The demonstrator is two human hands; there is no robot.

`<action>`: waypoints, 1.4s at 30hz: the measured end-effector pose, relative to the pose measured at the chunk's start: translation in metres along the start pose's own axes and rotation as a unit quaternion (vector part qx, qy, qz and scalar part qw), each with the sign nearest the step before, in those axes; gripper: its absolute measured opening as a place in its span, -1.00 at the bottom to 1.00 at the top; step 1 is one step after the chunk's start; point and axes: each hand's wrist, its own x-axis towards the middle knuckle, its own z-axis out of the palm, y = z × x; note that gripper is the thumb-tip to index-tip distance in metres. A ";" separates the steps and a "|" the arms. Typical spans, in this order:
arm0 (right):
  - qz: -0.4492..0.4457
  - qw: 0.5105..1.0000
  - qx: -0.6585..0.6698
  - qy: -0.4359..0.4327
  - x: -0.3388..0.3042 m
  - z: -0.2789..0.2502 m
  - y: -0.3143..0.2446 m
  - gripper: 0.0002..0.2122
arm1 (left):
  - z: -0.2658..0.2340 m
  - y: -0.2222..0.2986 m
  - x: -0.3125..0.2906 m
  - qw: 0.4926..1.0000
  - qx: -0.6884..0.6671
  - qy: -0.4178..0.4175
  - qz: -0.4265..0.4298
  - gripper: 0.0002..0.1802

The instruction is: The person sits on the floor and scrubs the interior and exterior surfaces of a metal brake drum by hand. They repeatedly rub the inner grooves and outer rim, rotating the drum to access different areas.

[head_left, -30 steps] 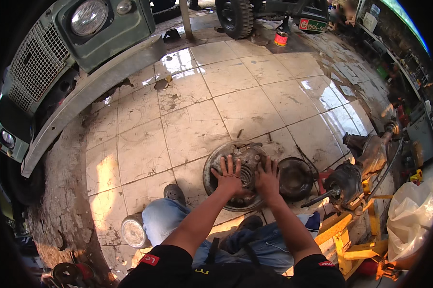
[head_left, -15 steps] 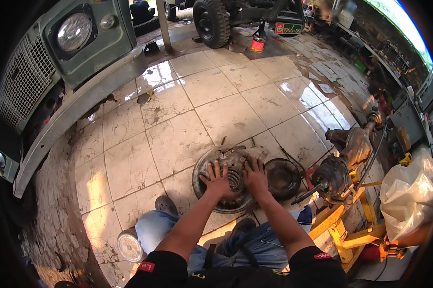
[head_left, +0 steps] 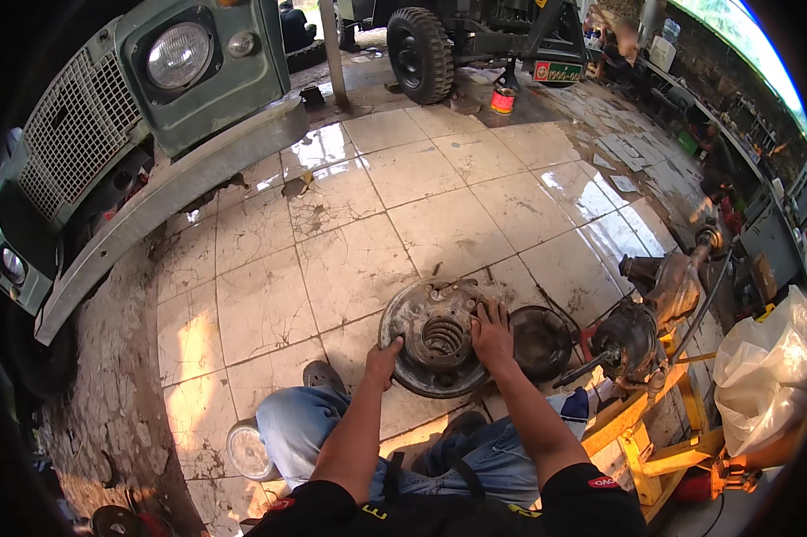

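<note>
A round, greasy metal part that looks like a brake drum (head_left: 414, 369) lies on the tiled floor in front of me. Coils of a spring (head_left: 444, 338) show through its central hole. My left hand (head_left: 384, 362) grips the drum's left rim, thumb on top, its other fingers mostly hidden. On the drum's right side rests my right hand (head_left: 493, 338), fingers stretched out flat over the metal. A dark round pan-like part (head_left: 541, 344) sits just right of that hand.
An axle assembly (head_left: 676, 291) stands on a yellow stand (head_left: 640, 456) at right, near a plastic bag (head_left: 766, 376). A metal canister (head_left: 249, 450) is by my left knee. A green vehicle's bumper (head_left: 170, 210) borders the left; a wheel (head_left: 418, 55) and red tin (head_left: 502, 100) stand ahead.
My left hand has left the drum's top and moved to its left rim, uncovering the central hole and spring. My right hand stays on the right side. The whole view has shifted slightly.
</note>
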 end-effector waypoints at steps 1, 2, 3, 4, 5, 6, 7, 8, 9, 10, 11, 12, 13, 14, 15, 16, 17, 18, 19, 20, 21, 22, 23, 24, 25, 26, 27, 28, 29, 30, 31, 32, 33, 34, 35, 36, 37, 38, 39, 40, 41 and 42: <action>0.009 1.000 0.000 -0.023 -0.003 -0.002 -0.002 -0.56 | 0.005 0.008 -0.015 0.999 -0.041 0.006 -0.015 -0.42; 0.004 1.000 -0.018 -0.017 -0.002 -0.001 -0.003 -0.56 | 0.004 0.002 -0.007 0.996 -0.084 -0.007 -0.035 -0.43; -0.002 0.999 -0.034 -0.012 0.000 0.002 -0.005 -0.56 | 0.002 -0.006 0.007 0.990 -0.126 -0.019 -0.054 -0.44; -0.012 0.999 -0.051 -0.008 0.001 0.004 -0.008 -0.56 | 0.000 -0.007 0.010 0.982 -0.172 -0.029 -0.072 -0.45; -0.015 0.998 -0.063 -0.016 -0.001 0.005 -0.011 -0.56 | -0.002 -0.011 0.011 0.987 -0.146 -0.014 -0.064 -0.45; -0.018 0.997 -0.076 -0.024 -0.004 0.005 -0.013 -0.56 | -0.002 -0.016 0.012 0.991 -0.120 0.002 -0.055 -0.46; -0.023 0.995 -0.087 -0.032 -0.005 0.005 -0.017 -0.57 | -0.002 -0.017 0.012 0.994 -0.095 0.019 -0.046 -0.46; -0.014 0.995 -0.092 -0.029 -0.004 0.002 -0.016 -0.57 | 0.002 -0.015 0.005 0.996 -0.078 0.029 -0.039 -0.47; -0.006 0.995 -0.096 -0.026 0.003 -0.002 -0.014 -0.57 | 0.006 -0.011 -0.001 0.997 -0.060 0.039 -0.032 -0.48; 0.008 0.995 -0.097 -0.022 0.007 -0.005 -0.013 -0.57 | 0.010 -0.003 -0.008 0.998 -0.036 0.048 -0.024 -0.48; -0.003 0.994 -0.106 0.009 0.009 0.003 -0.004 -0.58 | 0.016 0.001 -0.009 0.997 0.002 0.076 -0.025 -0.49; -0.005 0.995 -0.098 0.009 0.005 0.006 -0.005 -0.58 | 0.021 0.008 -0.015 0.995 0.023 0.092 -0.018 -0.49; -0.006 0.996 -0.091 0.003 0.000 0.006 -0.007 -0.58 | 0.023 0.013 -0.019 0.993 0.044 0.108 -0.017 -0.48; -0.008 0.996 -0.084 -0.004 -0.004 0.003 -0.010 -0.58 | 0.019 0.010 -0.014 0.991 0.058 0.119 -0.015 -0.47; -0.016 0.997 -0.081 -0.011 -0.008 0.000 -0.016 -0.58 | 0.014 0.003 -0.009 0.993 0.023 0.114 0.016 -0.51; -0.013 0.996 -0.084 -0.021 -0.011 -0.001 -0.017 -0.58 | 0.013 -0.001 -0.005 0.990 0.085 0.115 0.015 -0.55; -0.021 0.994 -0.109 -0.002 -0.012 0.004 -0.010 -0.58 | 0.011 -0.006 0.003 0.989 0.068 0.122 -0.055 -0.56; -0.028 0.990 -0.136 0.030 -0.001 0.006 0.000 -0.58 | 0.011 -0.014 0.007 0.996 0.042 0.072 0.008 -0.55; -0.030 0.992 -0.116 0.033 0.009 0.005 -0.007 -0.59 | -0.001 -0.026 0.019 0.992 0.063 0.104 0.016 -0.57; -0.020 0.993 -0.108 0.034 0.007 0.004 -0.003 -0.59 | 0.010 -0.018 0.010 0.994 0.036 0.096 -0.033 -0.59; -0.019 0.994 -0.106 0.032 0.003 0.007 -0.005 -0.59 | 0.011 -0.018 0.006 0.996 -0.017 0.081 -0.013 -0.59; -0.025 0.994 -0.101 0.038 0.006 0.010 -0.011 -0.60 | 0.017 -0.002 0.004 0.993 -0.036 0.105 -0.050 -0.61; -0.032 0.994 -0.095 0.044 0.005 0.011 -0.011 -0.60 | 0.014 -0.009 0.005 0.994 -0.043 0.093 -0.037 -0.62; -0.037 0.992 -0.117 0.038 -0.001 0.010 -0.004 -0.60 | 0.013 -0.017 0.005 0.995 -0.053 0.081 -0.024 -0.62; -0.047 0.989 -0.133 0.037 -0.001 0.007 -0.006 -0.60 | 0.012 -0.017 0.006 0.996 -0.040 0.077 -0.012 -0.63; -0.059 0.986 -0.150 0.036 -0.001 0.005 -0.008 -0.60 | 0.012 -0.017 0.008 0.997 -0.028 0.074 -0.001 -0.63; -0.038 0.989 -0.141 0.033 0.005 0.000 -0.007 -0.61 | 0.012 -0.018 0.009 0.997 -0.017 0.071 0.011 -0.63; -0.022 0.990 -0.136 0.031 0.006 -0.001 -0.008 -0.61 | 0.016 -0.016 0.006 0.997 -0.014 0.071 0.016 -0.63; -0.010 0.991 -0.131 0.028 0.007 -0.002 -0.008 -0.61 | 0.022 -0.011 0.001 0.997 -0.013 0.074 0.022 -0.63; 0.003 0.992 -0.126 0.025 0.006 -0.002 -0.009 -0.61 | 0.025 -0.006 -0.004 0.997 -0.013 0.077 0.028 -0.63; -0.004 0.995 -0.104 0.006 0.001 -0.001 -0.010 -0.62 | 0.024 -0.004 -0.005 0.996 -0.012 0.087 0.025 -0.63; -0.010 0.996 -0.083 -0.013 -0.008 -0.001 -0.010 -0.62 | 0.024 -0.001 -0.007 0.995 -0.011 0.096 0.021 -0.63; -0.016 0.997 -0.062 -0.032 -0.013 -0.002 -0.008 -0.62 | 0.023 0.000 -0.008 0.994 -0.009 0.105 0.017 -0.63; -0.016 0.997 -0.072 -0.014 -0.014 -0.009 -0.006 -0.62 | 0.020 0.000 -0.009 0.995 -0.024 0.102 0.005 -0.62; -0.018 0.997 -0.081 0.005 -0.012 -0.019 -0.004 -0.63 | 0.015 -0.001 -0.006 0.994 -0.039 0.099 -0.006 -0.62; -0.020 0.995 -0.090 0.024 -0.010 -0.029 -0.002 -0.63 | 0.012 -0.002 -0.004 0.994 -0.054 0.097 -0.016 -0.61; 0.010 0.996 -0.069 0.051 -0.009 -0.037 0.001 -0.63 | 0.013 -0.002 -0.004 0.994 -0.049 0.096 -0.012 -0.61; 0.009 0.996 -0.066 0.054 -0.006 -0.038 0.005 -0.63 | 0.015 -0.001 -0.005 0.994 -0.044 0.096 -0.007 -0.61; 0.008 0.996 -0.063 0.057 -0.004 -0.039 0.008 -0.63 | 0.017 -0.001 -0.006 0.995 -0.039 0.095 -0.002 -0.62; 0.007 0.996 -0.059 0.063 -0.001 -0.041 0.010 -0.63 | 0.017 -0.001 -0.004 0.995 -0.030 0.096 -0.001 -0.61; -0.006 0.997 -0.061 0.056 -0.001 -0.037 0.012 -0.63 | 0.017 -0.001 -0.002 0.995 -0.022 0.097 0.000 -0.60; -0.020 0.997 -0.064 0.050 0.000 -0.028 0.014 -0.63 | 0.017 -0.002 -0.001 0.995 -0.015 0.098 0.002 -0.59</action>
